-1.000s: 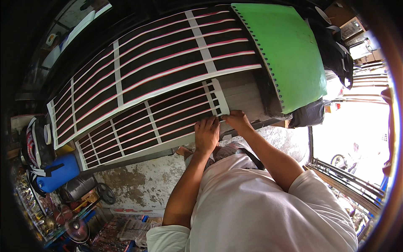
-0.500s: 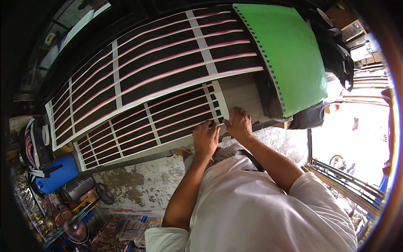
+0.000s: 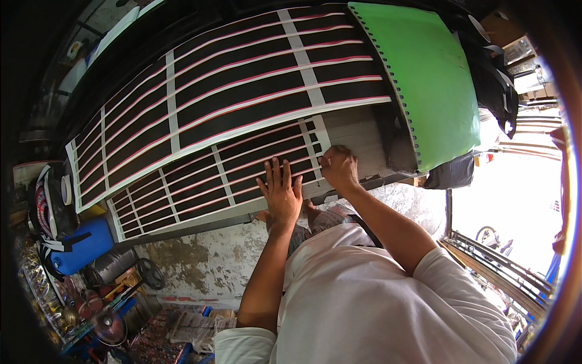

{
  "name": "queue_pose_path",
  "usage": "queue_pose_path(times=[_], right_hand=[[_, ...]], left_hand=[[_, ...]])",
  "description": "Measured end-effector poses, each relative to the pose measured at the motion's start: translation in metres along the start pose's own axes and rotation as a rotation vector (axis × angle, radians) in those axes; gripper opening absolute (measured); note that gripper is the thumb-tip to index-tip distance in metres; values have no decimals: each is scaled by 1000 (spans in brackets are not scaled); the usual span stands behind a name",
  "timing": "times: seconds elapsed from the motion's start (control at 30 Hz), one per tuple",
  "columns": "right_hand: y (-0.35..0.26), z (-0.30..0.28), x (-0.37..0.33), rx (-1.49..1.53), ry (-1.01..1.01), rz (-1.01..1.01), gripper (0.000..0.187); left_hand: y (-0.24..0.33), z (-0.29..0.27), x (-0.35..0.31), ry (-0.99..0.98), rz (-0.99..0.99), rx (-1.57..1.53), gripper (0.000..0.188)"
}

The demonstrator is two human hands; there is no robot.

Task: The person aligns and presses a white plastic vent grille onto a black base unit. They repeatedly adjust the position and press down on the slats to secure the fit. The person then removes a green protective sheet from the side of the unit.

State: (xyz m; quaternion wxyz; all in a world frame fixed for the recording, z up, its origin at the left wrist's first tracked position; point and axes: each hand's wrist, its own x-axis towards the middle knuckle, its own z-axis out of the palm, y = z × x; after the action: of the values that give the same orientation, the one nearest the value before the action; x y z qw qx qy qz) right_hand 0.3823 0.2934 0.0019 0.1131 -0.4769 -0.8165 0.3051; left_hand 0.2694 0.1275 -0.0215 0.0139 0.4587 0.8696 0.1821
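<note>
Near striped sheet (image 3: 203,189) under left hand (image 3: 282,197), fingers apart. Right hand (image 3: 341,170) curled at sheet's right edge, can't tell if gripping

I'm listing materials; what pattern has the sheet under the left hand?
The sheet is black with white and reddish gridlines; head view.

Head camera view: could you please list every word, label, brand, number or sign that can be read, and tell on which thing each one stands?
No text can be read.
Lower striped sheet: only stripes and bands, no lettering visible.
Upper striped sheet: the same.
Green cover: no lettering visible.
Patterned dark item at left: any marks too blurred to tell.
Clutter at lower left: too small and blurred.
</note>
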Motion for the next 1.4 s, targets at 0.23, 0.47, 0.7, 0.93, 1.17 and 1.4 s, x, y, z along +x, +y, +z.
queue_pose_path(times=[0.23, 0.47, 0.7, 0.93, 1.17, 1.4], right_hand=[[4, 3, 5, -55, -29, -2, 14], [0, -2, 8, -88, -62, 13, 14], [-2, -4, 10, -96, -77, 8, 13], [-5, -6, 9, -115, -113, 21, 13], [-1, -2, 7, -87, -100, 32, 14], [8, -1, -6, -72, 44, -187, 16]], left_hand=[[5, 10, -4, -27, 91, -70, 55], [10, 6, -4, -94, 104, -27, 62], [8, 9, -3, -68, 116, -10, 66], [8, 6, -4, -76, 115, -26, 67], [9, 5, -2, -64, 113, -50, 66], [13, 3, -2, -60, 82, -60, 59]])
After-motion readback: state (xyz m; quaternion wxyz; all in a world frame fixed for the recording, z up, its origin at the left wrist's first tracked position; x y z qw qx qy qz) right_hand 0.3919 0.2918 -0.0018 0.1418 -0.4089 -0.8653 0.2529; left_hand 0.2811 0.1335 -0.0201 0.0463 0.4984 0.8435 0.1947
